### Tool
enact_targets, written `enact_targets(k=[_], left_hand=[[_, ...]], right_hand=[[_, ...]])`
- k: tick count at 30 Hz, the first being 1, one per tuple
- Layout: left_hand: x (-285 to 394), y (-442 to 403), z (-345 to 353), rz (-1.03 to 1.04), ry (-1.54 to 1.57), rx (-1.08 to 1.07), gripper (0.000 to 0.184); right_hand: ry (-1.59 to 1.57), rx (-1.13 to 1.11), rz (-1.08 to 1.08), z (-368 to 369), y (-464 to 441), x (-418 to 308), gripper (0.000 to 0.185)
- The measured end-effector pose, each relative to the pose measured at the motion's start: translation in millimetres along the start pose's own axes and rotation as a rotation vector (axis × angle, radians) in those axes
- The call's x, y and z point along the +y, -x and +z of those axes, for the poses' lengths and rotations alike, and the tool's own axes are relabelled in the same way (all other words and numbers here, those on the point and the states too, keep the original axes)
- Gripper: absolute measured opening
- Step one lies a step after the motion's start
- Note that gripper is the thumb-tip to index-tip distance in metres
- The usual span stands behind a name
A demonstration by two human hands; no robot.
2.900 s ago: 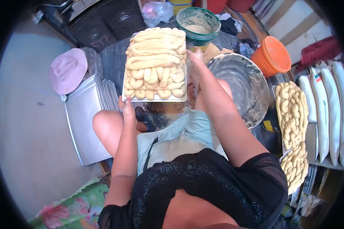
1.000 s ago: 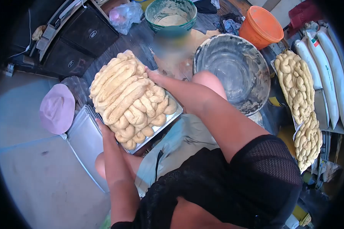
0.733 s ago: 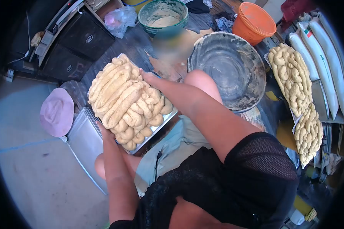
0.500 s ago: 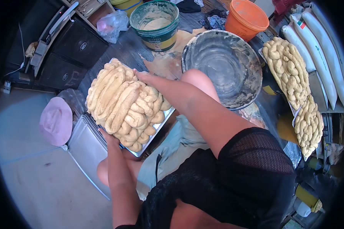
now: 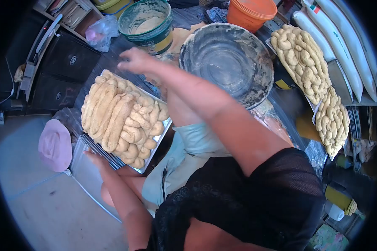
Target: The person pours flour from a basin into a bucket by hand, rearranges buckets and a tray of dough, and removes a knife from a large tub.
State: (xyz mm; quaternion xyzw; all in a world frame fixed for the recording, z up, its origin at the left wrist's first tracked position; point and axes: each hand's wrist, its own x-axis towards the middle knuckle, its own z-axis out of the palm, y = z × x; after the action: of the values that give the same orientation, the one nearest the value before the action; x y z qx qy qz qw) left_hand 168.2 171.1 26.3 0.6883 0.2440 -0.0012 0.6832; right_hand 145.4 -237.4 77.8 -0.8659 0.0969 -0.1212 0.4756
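Note:
A metal tray [image 5: 162, 133] piled high with twisted, rope-like dough pieces [image 5: 119, 117] stands in front of me, over a stack of flat metal trays [image 5: 82, 151]. My left hand [image 5: 95, 160] is by the near left corner of the pile, fingers stretched out beside the stacked trays, holding nothing I can see. Lifted clear of the dough, my right hand [image 5: 136, 60] hovers beyond the pile's far end, near the green bucket [image 5: 155, 39]. Its fingers are loosely bent and apart, with nothing visible in them.
A large dark basin [image 5: 226, 62] with floury residue sits ahead to the right, an orange bucket [image 5: 251, 12] behind it. More braided dough [image 5: 301, 62] lies on trays at the right, beside stacked white sacks [image 5: 335, 46]. A pink hat [image 5: 54, 144] and dark cabinet [image 5: 67, 58] are at left.
Both hands have let go of the loaded tray. My right hand has risen away toward the green bucket, and my left has drawn back to the left. The view has shifted slightly.

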Motion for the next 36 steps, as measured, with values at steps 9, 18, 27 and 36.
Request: enact_targets(k=[9,18,27,36], left_hand=[[55,183,110,0.632,-0.181,-0.519,0.048],[-10,308,234,1.305,-0.669,-1.146,0.041],[-31,330,246,1.3,-0.84,-1.182,0.039],[-50,331,263,1.196,-0.702,-1.292,0.037]], right_hand=[[0.718,-0.829,0.624,-105,233,234,0.091],[0.847,-0.66,0.499,-91,427,291,0.035],[0.851,-0.879,0.479,-78,461,261,0.032],[0.758,-1.134,0.614,-95,529,281,0.059]])
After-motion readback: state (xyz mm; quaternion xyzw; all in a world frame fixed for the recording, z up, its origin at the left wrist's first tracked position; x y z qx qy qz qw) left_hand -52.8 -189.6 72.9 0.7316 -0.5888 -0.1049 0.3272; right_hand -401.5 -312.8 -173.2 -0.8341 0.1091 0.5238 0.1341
